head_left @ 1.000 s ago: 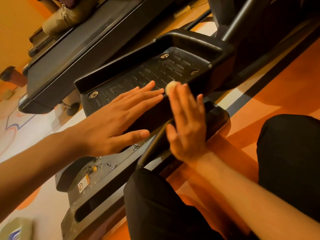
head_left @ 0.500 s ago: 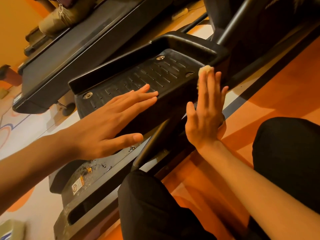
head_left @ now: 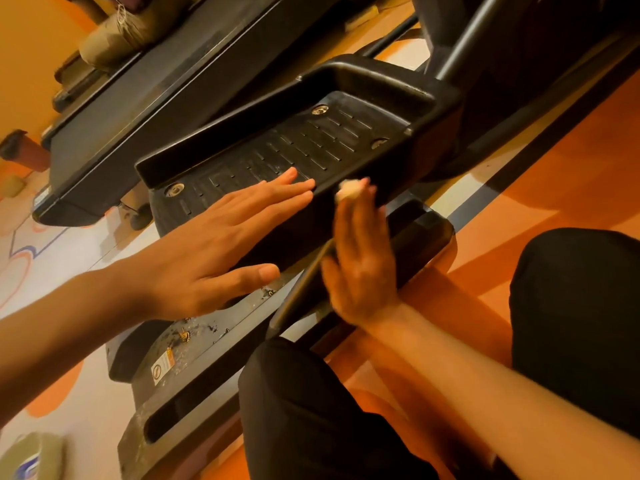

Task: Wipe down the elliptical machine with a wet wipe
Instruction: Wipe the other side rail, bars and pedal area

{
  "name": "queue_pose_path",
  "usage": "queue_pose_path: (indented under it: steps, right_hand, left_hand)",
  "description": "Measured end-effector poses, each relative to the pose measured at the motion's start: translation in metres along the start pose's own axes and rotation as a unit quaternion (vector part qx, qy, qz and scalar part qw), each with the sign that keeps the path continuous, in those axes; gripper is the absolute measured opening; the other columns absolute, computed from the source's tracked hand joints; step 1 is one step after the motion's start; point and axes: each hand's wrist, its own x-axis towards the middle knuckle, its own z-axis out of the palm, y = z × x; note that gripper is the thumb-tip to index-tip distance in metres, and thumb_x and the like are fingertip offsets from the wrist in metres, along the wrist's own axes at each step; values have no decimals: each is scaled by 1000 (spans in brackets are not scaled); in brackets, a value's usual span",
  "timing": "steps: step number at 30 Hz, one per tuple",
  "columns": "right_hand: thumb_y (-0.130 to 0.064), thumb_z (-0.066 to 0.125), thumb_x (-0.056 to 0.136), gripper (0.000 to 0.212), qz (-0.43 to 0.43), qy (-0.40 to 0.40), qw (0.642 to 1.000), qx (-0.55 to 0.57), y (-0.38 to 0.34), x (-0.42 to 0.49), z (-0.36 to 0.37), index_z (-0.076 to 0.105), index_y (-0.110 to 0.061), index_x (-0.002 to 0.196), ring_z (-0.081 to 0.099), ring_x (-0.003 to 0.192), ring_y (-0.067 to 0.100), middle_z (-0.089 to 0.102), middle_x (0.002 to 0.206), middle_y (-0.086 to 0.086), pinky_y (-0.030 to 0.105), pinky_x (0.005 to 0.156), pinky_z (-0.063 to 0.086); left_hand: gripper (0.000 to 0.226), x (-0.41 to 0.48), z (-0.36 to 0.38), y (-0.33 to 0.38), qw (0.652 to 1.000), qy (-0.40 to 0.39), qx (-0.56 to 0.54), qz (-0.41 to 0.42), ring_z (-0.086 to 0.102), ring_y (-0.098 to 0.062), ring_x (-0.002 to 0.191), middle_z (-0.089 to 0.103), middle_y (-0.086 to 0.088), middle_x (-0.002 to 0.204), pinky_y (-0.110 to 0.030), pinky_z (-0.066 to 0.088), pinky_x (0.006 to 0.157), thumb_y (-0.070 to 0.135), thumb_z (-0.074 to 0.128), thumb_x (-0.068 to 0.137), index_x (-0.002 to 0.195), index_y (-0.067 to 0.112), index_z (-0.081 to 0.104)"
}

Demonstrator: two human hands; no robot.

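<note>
Wipe point(head_left: 349, 191) sat under open right hand point(head_left: 360, 268) on pedal's point(head_left: 332, 140) near long edge; open left hand point(head_left: 207, 251) lay flat atop.

Dim, warm indoor light; strong orange cast over whole frame. Black pedal point(head_left: 311, 147) underexposed, tread detail kept only where faint sheen is caught. Soft-edged shadow bands seen on floor point(head_left: 571, 150). Right hand point(head_left: 360, 258) smeared by motion blur; wipe point(head_left: 349, 191) at its far end washed out, pale. Left hand point(head_left: 207, 251) rendered sharp. Wide-angle bending noted at edges, frame strongly tilted; lower-left corner soft.
</note>
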Motion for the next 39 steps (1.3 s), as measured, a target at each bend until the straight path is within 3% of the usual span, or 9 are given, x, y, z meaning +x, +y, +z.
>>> queue_pose_path:
  steps: [5, 9, 13, 17, 21, 29, 32, 34, 39]
  right_hand:
    - [-34, 25, 107, 66, 214, 69, 971, 79, -32, 15, 8, 13, 6, 158, 2, 158, 37, 4, 167, 27, 53, 128, 5]
    - [-54, 9, 107, 72, 29, -65, 987, 146, -110, -37, 36, -9, -13, 162, 4, 158, 37, 2, 170, 15, 55, 127, 8]
    - [-41, 17, 108, 66, -152, -93, 984, 26, -51, -30, 19, -14, -19, 162, -5, 159, 24, -17, 170, 4, 47, 128, -4]
    - [-27, 37, 101, 71, 64, 28, 997, -18, 23, 12, -12, 9, -3, 161, 0, 158, 30, 3, 169, 21, 54, 127, -4]
    - [-23, 35, 94, 73, 181, 87, 977, 78, -5, 39, -7, 13, 4, 158, 2, 158, 34, 6, 167, 27, 56, 127, 1]
    - [-48, 6, 108, 67, 9, -44, 987, 155, -111, -19, 30, 0, -11, 163, 2, 159, 31, -7, 172, 6, 47, 128, 3]
    - [-40, 17, 108, 58, -105, -95, 984, 112, -98, -27, 26, 24, -5, 154, 1, 159, 28, 7, 169, 8, 47, 128, 1]
    - [-37, 30, 104, 61, -152, -91, 982, 59, -73, -19, 19, 22, -10, 158, -1, 159, 24, -1, 171, 4, 47, 128, -2]
    - [-34, 31, 105, 64, 20, 26, 999, 5, 3, 17, -10, 12, -4, 159, 0, 158, 27, 6, 168, 18, 49, 127, 0]
  left_hand:
    - [81, 2, 0, 2, 1000, -4, 7, -7, 7, -21, 161, 19, 0, 173, -51, 11, 129, 66, 22, 104, 163, 11, 24]
    - [82, 1, 0, 2, 999, -7, 32, 1, 7, -23, 162, 17, -3, 174, -48, 7, 129, 64, 20, 105, 163, 8, 23]
    - [80, 1, 0, 1, 999, -7, 34, 8, 8, -24, 161, 16, -3, 174, -50, 8, 128, 63, 20, 106, 164, 7, 22]
    - [79, 2, 1, -2, 999, 3, 31, 14, 9, -25, 161, 17, -1, 174, -50, 10, 127, 63, 22, 106, 164, 9, 23]
    - [83, 3, 1, 0, 999, 1, 35, 14, 11, -26, 161, 19, -3, 173, -50, 12, 127, 67, 21, 104, 163, 8, 24]
    - [91, -5, 3, -3, 1000, 18, -12, -17, 17, -24, 160, 19, 0, 173, -62, 26, 122, 81, 22, 97, 164, 19, 24]
    - [93, -3, 2, -2, 1000, 12, 2, -2, 16, -25, 160, 21, -1, 173, -60, 24, 123, 80, 21, 98, 163, 14, 25]
    - [93, -1, 1, -2, 1000, 8, 11, 6, 15, -26, 160, 21, -2, 172, -54, 24, 126, 78, 21, 99, 162, 9, 26]
    - [91, 0, 3, -3, 1000, 15, 1, 10, 17, -27, 160, 23, -3, 172, -58, 25, 125, 75, 24, 101, 162, 7, 27]
